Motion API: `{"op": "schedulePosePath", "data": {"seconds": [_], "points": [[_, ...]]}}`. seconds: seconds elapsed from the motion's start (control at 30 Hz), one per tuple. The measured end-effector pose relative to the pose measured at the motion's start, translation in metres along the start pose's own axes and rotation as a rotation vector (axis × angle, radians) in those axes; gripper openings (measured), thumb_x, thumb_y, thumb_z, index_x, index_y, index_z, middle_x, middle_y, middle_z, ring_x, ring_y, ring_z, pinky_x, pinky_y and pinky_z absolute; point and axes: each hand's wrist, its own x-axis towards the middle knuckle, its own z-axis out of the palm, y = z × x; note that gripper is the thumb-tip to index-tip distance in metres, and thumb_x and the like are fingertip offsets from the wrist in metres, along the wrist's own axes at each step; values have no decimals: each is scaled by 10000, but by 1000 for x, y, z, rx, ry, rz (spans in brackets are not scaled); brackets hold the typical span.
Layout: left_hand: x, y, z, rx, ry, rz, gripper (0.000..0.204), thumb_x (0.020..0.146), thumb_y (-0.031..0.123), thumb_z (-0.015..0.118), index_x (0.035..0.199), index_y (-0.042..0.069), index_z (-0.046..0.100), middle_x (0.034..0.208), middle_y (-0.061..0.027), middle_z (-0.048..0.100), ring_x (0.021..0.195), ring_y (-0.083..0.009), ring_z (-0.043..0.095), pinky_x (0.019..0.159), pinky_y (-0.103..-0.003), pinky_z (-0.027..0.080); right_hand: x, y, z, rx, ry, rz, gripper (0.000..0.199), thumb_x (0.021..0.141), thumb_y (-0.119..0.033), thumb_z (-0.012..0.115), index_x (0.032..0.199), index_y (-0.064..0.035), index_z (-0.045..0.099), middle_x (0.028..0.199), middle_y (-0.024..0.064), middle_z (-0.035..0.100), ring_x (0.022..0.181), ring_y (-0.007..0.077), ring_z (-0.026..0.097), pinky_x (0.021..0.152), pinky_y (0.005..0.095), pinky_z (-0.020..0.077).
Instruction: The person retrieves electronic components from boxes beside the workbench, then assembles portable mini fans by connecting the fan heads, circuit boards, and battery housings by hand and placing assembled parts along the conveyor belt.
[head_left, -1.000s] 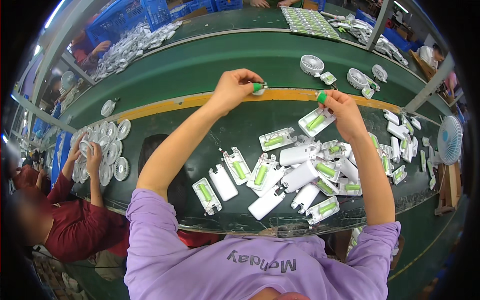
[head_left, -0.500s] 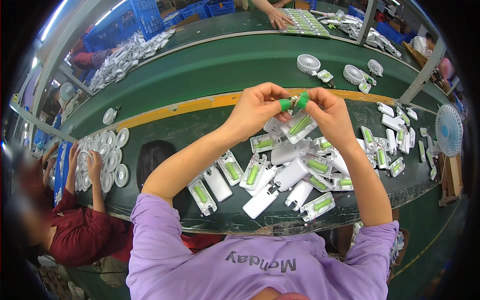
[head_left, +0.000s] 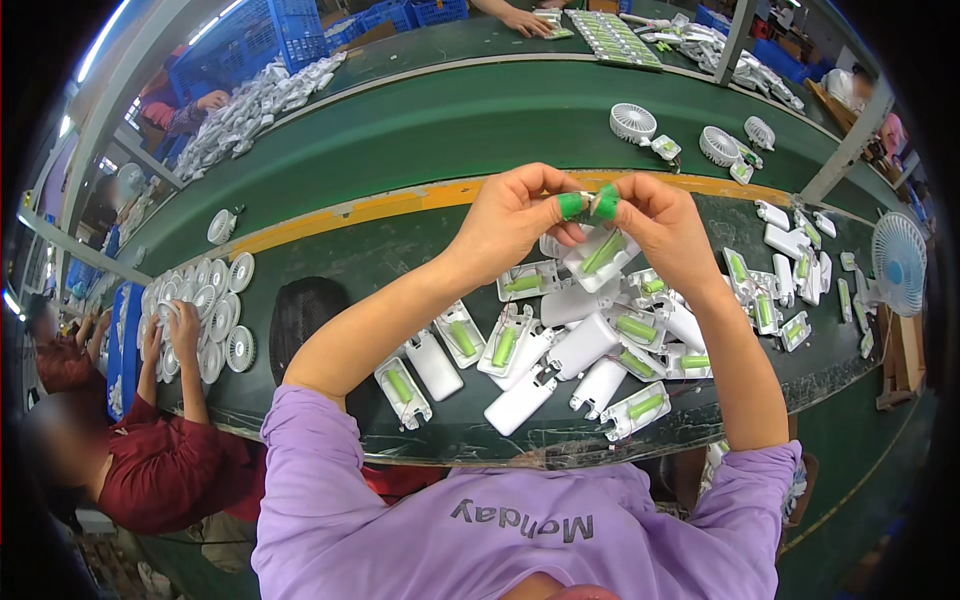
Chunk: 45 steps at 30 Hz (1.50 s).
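Far to the left of the hands, a co-worker in a dark red sleeve (head_left: pixel 160 460) handles round white fan grilles (head_left: pixel 200 310) laid out on the green worktop (head_left: pixel 330 260). The left hand (head_left: pixel 515 215) is raised above the bench, its fingers pinched shut on a small green cylinder (head_left: pixel 570 206). Touching it, the right hand (head_left: pixel 655 225) is likewise pinched on a second green piece (head_left: pixel 606 200). The two pieces meet tip to tip between the hands, roughly side to side; neither hand is nearer, since both hold them at the same height.

Directly beneath the hands lies a heap of white plastic housings (head_left: pixel 585 345), many open with green cells seated inside. Beyond the hands runs the yellow strip (head_left: pixel 400 205) and the conveyor. Further right, small white fan heads (head_left: pixel 720 145) sit on the belt, and a standing fan (head_left: pixel 900 260) is at the far right. Nothing stands between the hands and the heap.
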Motion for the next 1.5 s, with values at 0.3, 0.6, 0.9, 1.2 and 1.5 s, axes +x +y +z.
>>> {"op": "schedulePosePath", "data": {"seconds": [0.3, 0.6, 0.9, 1.2, 1.5], "points": [[-8, 7, -10, 72, -71, 1, 127, 838, 82, 555, 894, -29, 581, 863, -85, 595, 745, -163, 624, 644, -248, 526, 6, -13, -3, -181, -91, -23, 123, 771, -113, 605, 786, 5, 576, 675, 25, 553, 679, 103, 478, 597, 248, 386], [-14, 3, -12, 23, 25, 22, 119, 807, 89, 602, 874, -5, 628, 786, -37, 621, 687, -80, 582, 604, -207, 483, -1, -18, 12, -221, 67, -185, 102, 757, -79, 610, 777, 9, 563, 712, 44, 532, 704, 138, 496, 609, 247, 392], [-17, 6, -15, 349, -29, 290, 93, 781, 2, 577, 856, -19, 627, 736, -12, 579, 651, -53, 527, 562, -186, 413, -1, -17, 10, -15, -79, 71, 111, 744, -81, 622, 770, 5, 556, 725, 67, 528, 658, 161, 503, 594, 257, 393], [-11, 21, -21, 439, -41, 190, 92, 756, 5, 595, 834, -20, 638, 769, -48, 615, 706, -95, 574, 624, -197, 451, 20, -21, 6, -348, -140, -131, 136, 749, -105, 610, 764, 14, 546, 676, 60, 521, 605, 145, 492, 562, 268, 391], [6, -17, -84, 501, -14, -75, 340, 791, 163, 597, 1071, -22, 542, 965, -84, 607, 851, -138, 573, 751, -260, 465, 105, 25, -34, -69, 162, 128, 146, 817, -182, 574, 766, -47, 593, 695, -16, 566, 612, 44, 455, 545, 197, 344]]}}
